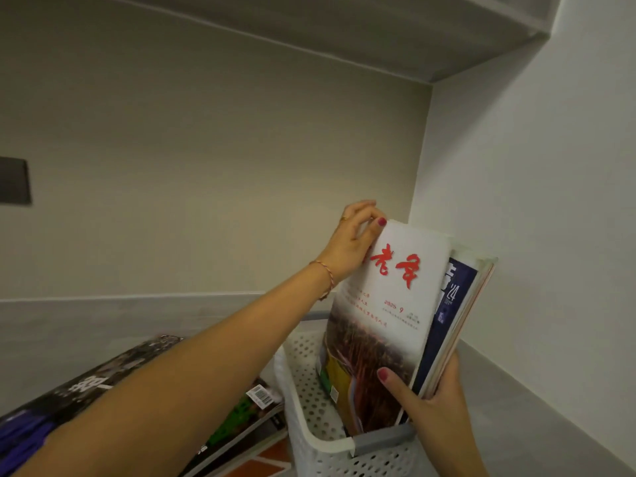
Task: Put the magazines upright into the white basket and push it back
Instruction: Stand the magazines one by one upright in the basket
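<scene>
A white perforated basket (309, 401) with a grey handle stands on the grey shelf at the lower middle. Several magazines stand upright in it; the front one (385, 321) has a white cover with red characters, and a dark blue one (447, 318) leans behind it. My left hand (354, 235) pinches the top left corner of the white magazine. My right hand (433, 407) grips the lower right edge of the upright bundle, thumb on the front cover. More magazines (241, 418) lie flat in a pile left of the basket, partly hidden by my left forearm.
The shelf (516, 425) is an alcove with a back wall, a white side wall (533, 201) close on the right and another shelf board (378, 32) overhead. A dark plate (13, 180) sits on the back wall at far left.
</scene>
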